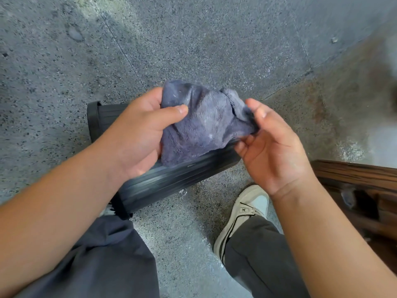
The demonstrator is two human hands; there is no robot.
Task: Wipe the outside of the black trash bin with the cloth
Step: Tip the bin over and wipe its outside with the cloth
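Observed: a black trash bin [171, 179] lies on its side on a speckled grey floor [214, 39], ribbed wall facing up, its rim end toward the left of the view and its base end under the right hand. The bin's wall is streaked with motion blur.

Cloth [204, 123]: grey-blue, fleecy, crumpled, held up between both hands above the bin. Its lower edge hangs just over the ribbed wall; whether it touches the wall cannot be told.

Left hand [137, 136]: thumb curled over the near face of the cloth, the other fingers hidden behind the fabric. The cloth's left portion is pinched between thumb and fingers. The heel of this hand sits in front of the bin's upper wall.

Right hand [272, 147]: palm turned toward the camera, fingers bent inward at the cloth's right edge. The fingertips are partly blurred, but a dark fold of fabric sits between thumb and fingers, so the hand holds that edge.

Below the fingers: dark grey trouser legs [103, 265] and a white shoe [242, 214] planted on the floor beneath the right wrist. A brown wooden piece [354, 175] stands to the right of the right hand, apart from the bin
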